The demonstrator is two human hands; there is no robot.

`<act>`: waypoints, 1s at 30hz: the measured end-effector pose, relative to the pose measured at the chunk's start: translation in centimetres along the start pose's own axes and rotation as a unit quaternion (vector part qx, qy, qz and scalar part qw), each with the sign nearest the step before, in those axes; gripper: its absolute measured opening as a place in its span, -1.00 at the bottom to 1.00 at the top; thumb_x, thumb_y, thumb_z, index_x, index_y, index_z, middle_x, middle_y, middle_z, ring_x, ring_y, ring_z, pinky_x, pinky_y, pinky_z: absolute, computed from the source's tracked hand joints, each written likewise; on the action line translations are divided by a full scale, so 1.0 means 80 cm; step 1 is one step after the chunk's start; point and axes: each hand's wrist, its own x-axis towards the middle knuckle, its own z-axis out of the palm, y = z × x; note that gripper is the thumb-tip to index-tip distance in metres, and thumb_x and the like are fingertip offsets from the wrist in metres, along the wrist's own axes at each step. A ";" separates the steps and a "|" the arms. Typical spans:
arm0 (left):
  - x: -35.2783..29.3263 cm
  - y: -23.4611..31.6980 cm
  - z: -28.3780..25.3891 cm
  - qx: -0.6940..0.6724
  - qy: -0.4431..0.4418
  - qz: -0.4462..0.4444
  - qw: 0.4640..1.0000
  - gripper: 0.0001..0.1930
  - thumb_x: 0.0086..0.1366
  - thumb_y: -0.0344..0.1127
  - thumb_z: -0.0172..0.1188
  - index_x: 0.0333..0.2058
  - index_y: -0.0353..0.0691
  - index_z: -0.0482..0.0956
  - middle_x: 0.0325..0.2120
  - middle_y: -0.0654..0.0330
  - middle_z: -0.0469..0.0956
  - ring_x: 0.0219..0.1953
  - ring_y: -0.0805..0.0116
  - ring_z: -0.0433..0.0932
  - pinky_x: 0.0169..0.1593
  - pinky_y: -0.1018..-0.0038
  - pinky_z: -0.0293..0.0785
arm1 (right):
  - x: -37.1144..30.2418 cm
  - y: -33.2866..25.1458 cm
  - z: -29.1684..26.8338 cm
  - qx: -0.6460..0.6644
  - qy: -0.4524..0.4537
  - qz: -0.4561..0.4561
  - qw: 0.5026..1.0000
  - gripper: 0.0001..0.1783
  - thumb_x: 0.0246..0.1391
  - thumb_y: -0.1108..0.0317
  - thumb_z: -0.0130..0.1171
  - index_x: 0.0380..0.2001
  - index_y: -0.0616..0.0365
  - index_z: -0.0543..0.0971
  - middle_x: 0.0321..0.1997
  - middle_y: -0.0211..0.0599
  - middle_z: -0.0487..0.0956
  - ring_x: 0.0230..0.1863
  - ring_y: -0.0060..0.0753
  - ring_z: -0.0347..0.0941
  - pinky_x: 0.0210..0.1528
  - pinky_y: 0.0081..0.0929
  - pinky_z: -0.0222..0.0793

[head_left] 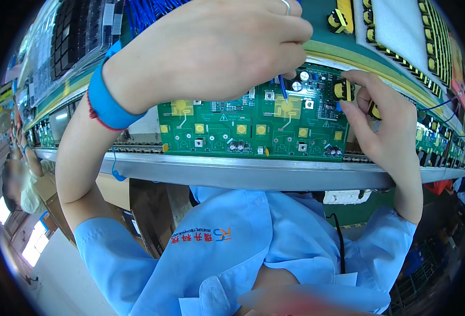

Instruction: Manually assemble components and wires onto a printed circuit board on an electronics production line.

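Note:
A green circuit board with yellow square patches, metal terminals and capacitors lies in front of me on the rail. My left hand, closed and wearing a ring, reaches across over the board's upper part. From under its fingers a thin blue wire points down to a yellow patch. Thumb and forefinger of my right hand close around a small black-and-yellow transformer at the board's right end. Another black-and-yellow part shows partly behind those fingers. My left fingertips are mostly hidden by the hand itself.
A bundle of blue wires lies at the far side. White foam with rows of transformers stands far right, a loose transformer beside it. The metal rail runs along the near edge. A blue wristband circles my left wrist.

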 end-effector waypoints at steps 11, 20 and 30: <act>-0.005 -0.016 -0.110 -0.152 -0.243 -0.267 0.920 -0.80 0.29 -0.19 0.20 -0.38 -0.19 0.53 -0.53 0.30 0.37 -0.50 0.36 0.31 -0.10 0.39 0.15 | 0.005 -0.016 -0.006 -0.126 -0.013 -0.040 0.991 -0.64 -0.09 0.39 0.34 -0.13 0.07 0.58 -0.39 -0.30 0.60 -0.43 -0.19 0.56 -0.43 -0.31 0.42; -0.004 0.004 -0.124 -0.216 -0.346 -0.561 0.720 -0.79 0.28 -0.13 0.25 -0.34 -0.13 0.52 -0.57 0.35 0.37 -0.52 0.38 0.29 -0.15 0.36 0.08 | 0.011 -0.017 -0.010 -0.117 -0.053 -0.001 0.992 -0.64 -0.11 0.40 0.37 -0.16 0.07 0.60 -0.46 -0.31 0.56 -0.48 -0.21 0.51 -0.45 -0.31 0.36; -0.110 0.025 -0.113 -0.168 -0.144 -0.368 0.903 -0.91 0.15 -0.37 0.35 -0.38 -0.11 0.61 -0.48 0.32 0.48 -0.35 0.37 0.42 -0.04 0.34 0.16 | 0.016 -0.012 -0.015 -0.037 -0.086 0.082 0.992 -0.65 -0.09 0.40 0.38 -0.16 0.12 0.61 -0.60 -0.35 0.43 -0.56 -0.29 0.39 -0.46 -0.35 0.28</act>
